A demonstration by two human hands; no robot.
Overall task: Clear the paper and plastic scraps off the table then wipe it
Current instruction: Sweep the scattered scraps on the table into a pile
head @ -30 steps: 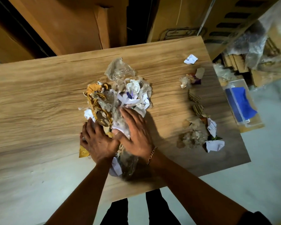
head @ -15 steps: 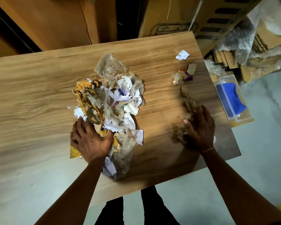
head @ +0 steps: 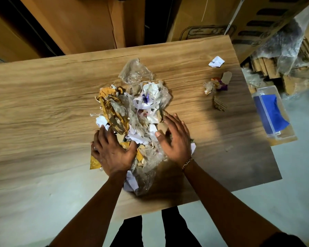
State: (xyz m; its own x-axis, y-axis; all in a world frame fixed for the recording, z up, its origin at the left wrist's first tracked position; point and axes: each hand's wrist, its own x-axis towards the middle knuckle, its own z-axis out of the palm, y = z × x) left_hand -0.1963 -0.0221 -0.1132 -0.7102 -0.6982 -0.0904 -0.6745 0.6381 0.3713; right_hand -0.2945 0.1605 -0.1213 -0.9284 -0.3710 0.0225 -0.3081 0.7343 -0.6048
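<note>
A heap of scraps (head: 132, 114) is gathered at the middle of the wooden worktop (head: 43, 107): crumpled clear plastic, torn white paper and gold foil are mixed together, and the heap's near end reaches the worktop's front edge. The left hand (head: 112, 150) is laid palm down on the near left part of the heap, its fingers spread and pressed onto the foil and paper; nothing is clenched in it. The right hand (head: 175, 139) is set against the heap's right side, fingers extended and slightly apart, with a white scrap seen under its outer edge; it is flat and released rather than closed around anything. A thin bracelet (head: 187, 163) is worn on the right wrist.

Toward the right of the worktop, well apart from the heap, a crumpled white paper piece (head: 216, 61) is seen near the far edge. Nearer, a small cluster of plastic, purple and tan bits (head: 218, 84) is lying, and a ridged cardboard piece (head: 219, 104) is placed just beside it. Beyond the right edge, a clear plastic box (head: 273, 114) holding a blue cloth (head: 271, 111) is seen.
</note>
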